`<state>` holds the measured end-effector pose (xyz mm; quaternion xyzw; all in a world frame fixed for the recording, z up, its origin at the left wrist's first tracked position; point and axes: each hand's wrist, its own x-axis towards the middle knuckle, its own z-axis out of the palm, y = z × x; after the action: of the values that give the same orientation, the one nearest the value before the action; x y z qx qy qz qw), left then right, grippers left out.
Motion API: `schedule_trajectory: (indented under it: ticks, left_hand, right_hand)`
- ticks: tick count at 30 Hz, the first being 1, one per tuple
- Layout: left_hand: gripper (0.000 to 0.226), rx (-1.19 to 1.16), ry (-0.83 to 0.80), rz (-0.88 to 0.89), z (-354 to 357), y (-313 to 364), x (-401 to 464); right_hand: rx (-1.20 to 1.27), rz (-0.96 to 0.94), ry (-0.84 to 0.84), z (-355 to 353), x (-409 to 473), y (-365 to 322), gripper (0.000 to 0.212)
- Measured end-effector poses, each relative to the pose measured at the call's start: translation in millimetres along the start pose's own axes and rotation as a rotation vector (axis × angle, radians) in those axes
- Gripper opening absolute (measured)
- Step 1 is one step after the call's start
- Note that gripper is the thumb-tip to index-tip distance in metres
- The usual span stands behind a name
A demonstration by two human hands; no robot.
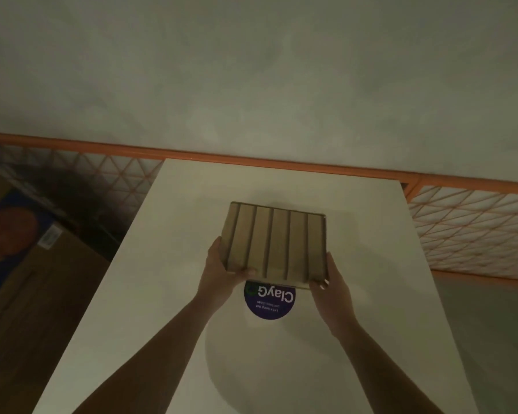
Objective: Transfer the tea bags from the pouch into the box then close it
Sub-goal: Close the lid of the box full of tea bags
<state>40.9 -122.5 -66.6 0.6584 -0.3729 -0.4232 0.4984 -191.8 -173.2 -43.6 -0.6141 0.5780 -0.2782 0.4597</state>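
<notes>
A tan wooden box (274, 245) with dark slats across its closed top is held over the white table (174, 264). My left hand (222, 271) grips its near left corner, thumb over the front edge. My right hand (331, 283) grips the near right corner. Just under the box's near edge lies a white pouch with a round purple label (269, 303), partly hidden by the box. No tea bags show.
A grey wall with an orange rail (251, 158) runs behind the table. Orange lattice panels (473, 231) stand at right and back left. A large cardboard carton (27, 264) sits on the floor to the left.
</notes>
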Motion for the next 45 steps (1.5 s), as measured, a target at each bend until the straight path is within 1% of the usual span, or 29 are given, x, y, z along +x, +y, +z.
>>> schedule_trajectory:
  ticks: [3,5,6,8,10,15,17,19,23,27,32,36,38,40,43,45]
  left_hand:
    - [0.084,0.054,0.048,0.065,8.1,9.7,16.0]
    - [0.073,0.091,0.061,0.078,11.9,15.3,30.5]
    - [0.074,0.104,0.065,0.077,13.6,15.7,39.4]
    - [0.084,0.131,0.08,0.057,16.3,14.4,57.7]
    - [0.093,0.175,0.083,0.048,19.9,14.6,74.4]
    - [0.089,0.218,0.004,0.123,27.6,15.8,112.2]
    - [0.092,0.209,0.002,0.113,27.3,16.5,128.3]
    - [0.083,0.181,0.028,0.12,27.3,14.5,145.1]
    - [0.066,0.155,0.077,0.145,34.7,21.4,168.9]
    - [0.06,0.085,0.075,0.172,41.8,26.8,189.1]
    - [0.052,0.04,0.068,0.184,45.1,30.7,208.8]
    - [0.056,0.021,0.078,0.191,47.9,34.2,218.6]
    - [0.061,0.034,0.084,0.16,46.9,31.2,224.7]
    - [0.071,0.131,0.087,0.121,45.6,25.5,230.6]
    - [0.093,0.326,0.138,0.015,43.7,16.4,239.3]
    - [0.097,0.355,0.148,0.002,45.7,17.9,238.9]
  right_hand:
    - [-0.048,0.012,0.006,-3.5,26.7,0.6,0.049]
    - [-0.056,0.041,0.012,-5.5,45.4,-1.1,0.06]
    - [-0.07,0.052,0.015,-6.1,54.4,-2.4,0.065]
    - [-0.104,0.034,0.016,-7.1,71.3,-4.3,0.07]
    - [-0.149,-0.005,0.023,-6.9,87.4,-4.6,0.068]
    - [-0.236,-0.001,0.027,-5.7,123.5,-3.7,0.065]
    - [-0.197,-0.048,0.008,-5.5,135.7,-5.1,0.065]
    - [-0.125,-0.089,0.011,-4.2,147.7,-6.4,0.061]
    - [-0.057,-0.021,0.041,-1.8,173.0,-12.4,0.062]
    - [0.047,0.067,0.049,0.5,194.1,-14.8,0.065]
    - [0.086,0.048,0.069,7.7,210.0,-7.9,0.057]
    - [0.14,0.076,0.053,8.6,223.1,-10.3,0.057]
    - [0.144,0.065,0.055,7.1,228.0,-11.3,0.057]
    - [0.143,0.075,0.054,6.6,232.7,-12.1,0.057]
    - [0.157,0.092,0.064,7.1,239.5,-14.2,0.057]
    - [0.172,0.105,0.07,7.3,240.7,-15.1,0.057]
